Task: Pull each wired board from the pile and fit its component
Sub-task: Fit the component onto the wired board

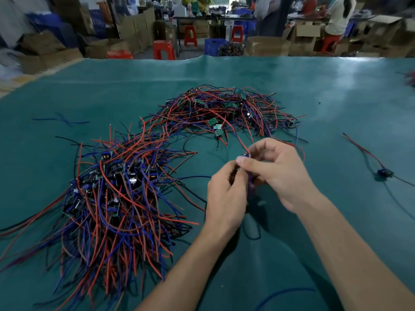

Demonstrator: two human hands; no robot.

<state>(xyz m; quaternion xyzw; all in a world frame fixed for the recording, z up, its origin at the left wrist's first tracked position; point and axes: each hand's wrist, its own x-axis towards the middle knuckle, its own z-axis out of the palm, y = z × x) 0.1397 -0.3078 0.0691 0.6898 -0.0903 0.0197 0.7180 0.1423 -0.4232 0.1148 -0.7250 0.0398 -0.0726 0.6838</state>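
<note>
Both hands meet above the green table cover (336,97), just right of centre. My left hand (225,191) and my right hand (278,171) pinch a small wired board (246,157) between their fingertips; most of it is hidden by the fingers. Its red wire runs up toward the far pile (224,111) of small green boards with red, blue and black wires. Blue wires hang down below the hands. A second, larger pile (112,194) of boards with dark components fitted lies at the left.
A single wired board with a dark component (384,172) lies at the right. Loose blue wires (62,121) lie at the far left and near the bottom edge. Beyond the table stand cardboard boxes, red stools and people at other benches.
</note>
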